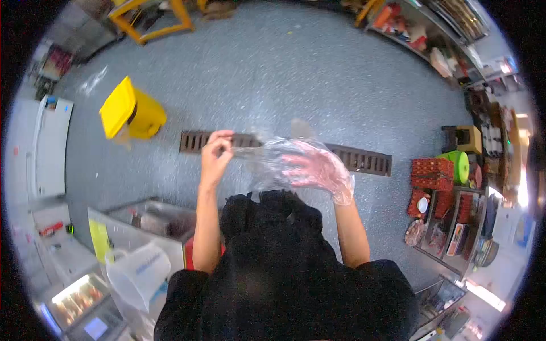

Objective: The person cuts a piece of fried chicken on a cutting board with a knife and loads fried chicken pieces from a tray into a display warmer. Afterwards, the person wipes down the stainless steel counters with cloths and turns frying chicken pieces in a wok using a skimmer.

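My right hand [318, 168] is inside a clear plastic glove [344, 194], its fingers spread and pointing left. Bare and pinched, my left hand [217, 152] holds a stretched bit of clear plastic [250, 152] that runs across to the gloved fingers. Whether this plastic is part of the same glove or a second one, I cannot tell. Both hands are raised in front of my black top, above a floor drain grate [364, 160].
A yellow bin [149, 116] stands on the grey floor at the left. A clear plastic jug [138, 273] is at lower left, near a metal counter. Shelves with red egg trays [431, 173] and a green lid [462, 166] line the right side.
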`<state>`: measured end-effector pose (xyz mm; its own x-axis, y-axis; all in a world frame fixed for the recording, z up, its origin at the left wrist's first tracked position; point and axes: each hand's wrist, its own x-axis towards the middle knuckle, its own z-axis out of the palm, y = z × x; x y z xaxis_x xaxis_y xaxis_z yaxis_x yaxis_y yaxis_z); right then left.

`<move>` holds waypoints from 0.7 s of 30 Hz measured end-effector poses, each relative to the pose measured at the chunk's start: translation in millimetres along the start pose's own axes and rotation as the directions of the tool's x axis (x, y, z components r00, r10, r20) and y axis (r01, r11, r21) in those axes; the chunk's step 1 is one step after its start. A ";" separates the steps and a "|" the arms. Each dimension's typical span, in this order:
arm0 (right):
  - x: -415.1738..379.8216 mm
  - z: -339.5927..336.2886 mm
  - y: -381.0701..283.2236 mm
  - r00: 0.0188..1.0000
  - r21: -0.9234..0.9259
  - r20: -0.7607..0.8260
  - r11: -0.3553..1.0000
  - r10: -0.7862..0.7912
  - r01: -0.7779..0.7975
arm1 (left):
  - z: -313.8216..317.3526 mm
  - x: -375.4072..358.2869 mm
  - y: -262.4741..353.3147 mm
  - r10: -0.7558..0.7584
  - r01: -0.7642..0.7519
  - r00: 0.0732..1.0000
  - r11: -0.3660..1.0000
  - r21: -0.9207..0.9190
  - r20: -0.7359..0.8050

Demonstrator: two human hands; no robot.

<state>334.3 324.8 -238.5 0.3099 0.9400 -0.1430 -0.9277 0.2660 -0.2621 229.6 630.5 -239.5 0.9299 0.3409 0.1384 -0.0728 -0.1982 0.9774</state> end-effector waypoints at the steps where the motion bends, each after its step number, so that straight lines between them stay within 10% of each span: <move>1: 5.9 -6.6 -24.2 0.999 0.009 0.010 0.999 -0.042 0.042 | 6.0 28.2 0.8 0.004 -0.005 1.000 0.999 -0.031 -0.027; 10: 72.6 -55.3 -216.5 0.961 -0.248 -0.139 0.948 -0.238 0.199 | 48.4 219.9 -39.7 -0.061 0.058 0.998 0.994 0.096 0.023; 13: 85.4 -118.3 -285.3 0.663 -0.591 -0.508 0.783 -0.549 0.195 | 78.3 304.8 -82.0 -0.105 0.081 0.988 0.977 0.195 0.116; 18: -5.2 -346.1 -274.9 0.027 -0.505 -0.863 0.862 -0.504 -0.045 | 144.2 442.1 -126.5 -0.229 0.092 0.897 0.933 0.348 0.378; 21: -6.2 -233.6 -271.2 -0.157 -0.408 -0.906 0.910 -0.393 0.076 | 210.1 545.8 -99.8 -0.150 -0.068 0.817 0.934 0.352 0.556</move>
<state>632.7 196.8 -389.5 0.5049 -0.4459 -0.7391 -0.7355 0.2260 -0.6388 820.1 643.3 -295.0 0.9716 -0.2029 -0.1222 -0.0044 -0.5315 0.8471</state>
